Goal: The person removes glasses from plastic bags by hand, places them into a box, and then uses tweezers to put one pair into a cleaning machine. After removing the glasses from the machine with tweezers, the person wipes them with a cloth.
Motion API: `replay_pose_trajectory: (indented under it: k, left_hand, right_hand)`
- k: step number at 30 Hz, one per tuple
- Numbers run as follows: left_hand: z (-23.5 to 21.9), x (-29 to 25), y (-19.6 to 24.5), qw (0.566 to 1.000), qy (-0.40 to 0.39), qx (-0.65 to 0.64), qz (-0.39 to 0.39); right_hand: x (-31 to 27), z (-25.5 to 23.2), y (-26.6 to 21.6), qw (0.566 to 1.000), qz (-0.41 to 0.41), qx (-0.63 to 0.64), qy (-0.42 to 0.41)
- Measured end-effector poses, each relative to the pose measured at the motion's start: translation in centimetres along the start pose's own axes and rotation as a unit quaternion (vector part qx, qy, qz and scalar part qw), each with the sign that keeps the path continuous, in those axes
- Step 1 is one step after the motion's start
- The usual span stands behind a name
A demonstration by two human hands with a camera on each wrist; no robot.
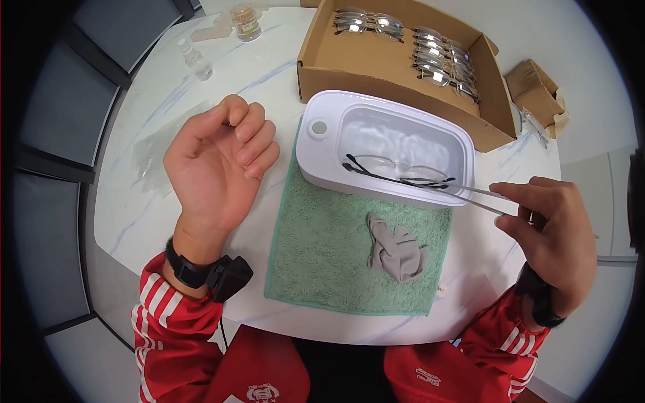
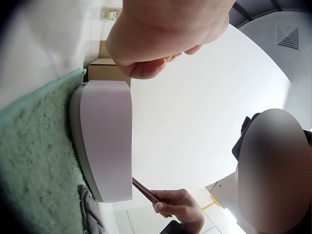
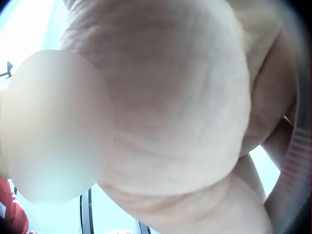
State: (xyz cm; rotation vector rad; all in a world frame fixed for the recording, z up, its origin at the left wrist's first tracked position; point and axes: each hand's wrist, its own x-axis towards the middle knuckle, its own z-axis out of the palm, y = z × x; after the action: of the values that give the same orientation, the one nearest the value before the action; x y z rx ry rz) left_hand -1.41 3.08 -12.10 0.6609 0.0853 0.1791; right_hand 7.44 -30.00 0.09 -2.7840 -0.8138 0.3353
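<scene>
My right hand [image 1: 554, 218] pinches a pair of metal tweezers [image 1: 478, 193] between thumb and fingers, to the right of a white ultrasonic cleaner [image 1: 321, 160]. The tweezers' tips reach over the cleaner's near right rim, right at the dark temples of a pair of eyeglasses [image 1: 376, 173]. These glasses lie along the near side of the basin, over rippled clear liquid. To the left of the cleaner, my left hand [image 1: 222, 158] is raised palm up, fingers loosely curled around nothing. In the left wrist view, the cleaner's side wall [image 2: 107, 141] hides the glasses.
Under the cleaner lies a green towel [image 1: 322, 262] with a crumpled grey cloth [image 1: 398, 252]. Behind stands a cardboard box [image 1: 376, 77] holding several pairs of glasses [image 1: 440, 57]. A spray bottle [image 1: 196, 62], a jar [image 1: 246, 23] and clear plastic bags [image 1: 151, 154] sit at left.
</scene>
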Motion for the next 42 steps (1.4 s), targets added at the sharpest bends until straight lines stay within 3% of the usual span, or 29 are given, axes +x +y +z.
replay_pose_trajectory:
  k: [5,11,36,38,42]
  left_hand:
    - [-0.2,0.2,-0.1,1.0,0.008,0.002,0.002]
    - [-0.1,0.2,-0.2,1.0,0.02,0.004,-0.001]
    - [-0.3,0.2,-0.2,0.999,0.051,-0.001,-0.009]
    - [-0.5,0.3,-0.2,0.999,0.05,-0.002,-0.009]
    - [-0.5,0.3,-0.3,0.999,0.05,-0.003,-0.012]
  right_hand:
    - [0.3,0.8,0.3,0.998,-0.059,-0.002,0.012]
    - [-0.4,-0.1,-0.3,0.999,0.006,0.024,0.036]
    - [0.8,0.9,-0.1,1.0,-0.012,-0.014,0.024]
    - [0.6,1.0,0.4,0.998,-0.043,-0.006,0.037]
    - [0.6,1.1,-0.4,0.998,-0.017,0.0,0.061]
